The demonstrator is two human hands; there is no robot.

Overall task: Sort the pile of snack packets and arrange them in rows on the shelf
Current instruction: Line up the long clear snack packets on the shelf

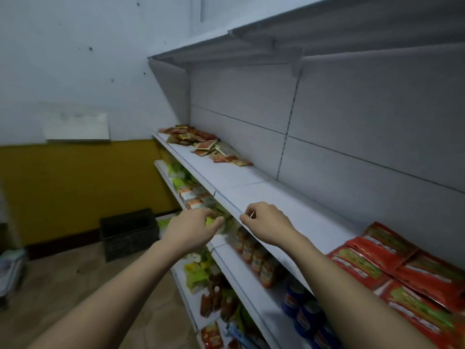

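Right at the front edge of the white shelf [289, 205] is where both hands sit, and neither one seems to be holding anything. The right hand [266, 224] has its fingers loosely curled with the tips on or just over the shelf lip, nothing between them that I can make out. The left hand [191, 229] hangs a bit lower and to the left of it, fingers relaxed and bent, out in front of the shelf below; it's blurry, so I can't say if it's touching the green packs under it. Further along, well past both hands toward the far end of that same shelf, sits the pile of snack packets [205, 144], a loose orange-brown heap, not sorted at all. Back the other way, to the right of the right hand and nearer the camera, red packets [392, 270] lie flat and overlapping, roughly row-like. So I'd guess most of the job is left: that whole pile needs sorting and lining up.
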